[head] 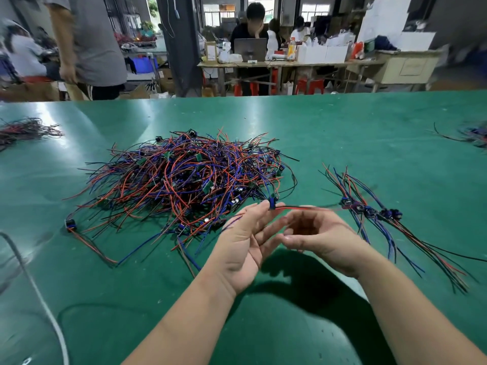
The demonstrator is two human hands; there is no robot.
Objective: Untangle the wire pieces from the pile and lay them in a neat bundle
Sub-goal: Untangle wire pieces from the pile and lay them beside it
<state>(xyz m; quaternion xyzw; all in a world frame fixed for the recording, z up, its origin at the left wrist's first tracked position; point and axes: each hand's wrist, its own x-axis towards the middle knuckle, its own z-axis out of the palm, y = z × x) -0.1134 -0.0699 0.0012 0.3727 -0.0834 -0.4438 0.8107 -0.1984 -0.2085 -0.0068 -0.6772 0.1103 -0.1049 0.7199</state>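
Now | I am seeing the left hand (245,243) pinching one wire piece (272,203), fingers (253,211) clamped on its blue part, above the bench (342,127) | right hand (316,235) is blurring, fingers curled, grip I cannot tell | pile (184,180) is lying left of the hands | bundle (369,209) is lying right of them

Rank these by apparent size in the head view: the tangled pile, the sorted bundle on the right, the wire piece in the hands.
1. tangled pile, largest by far.
2. sorted bundle.
3. wire piece pinched by the left hand, smallest, though blur hides its full length.
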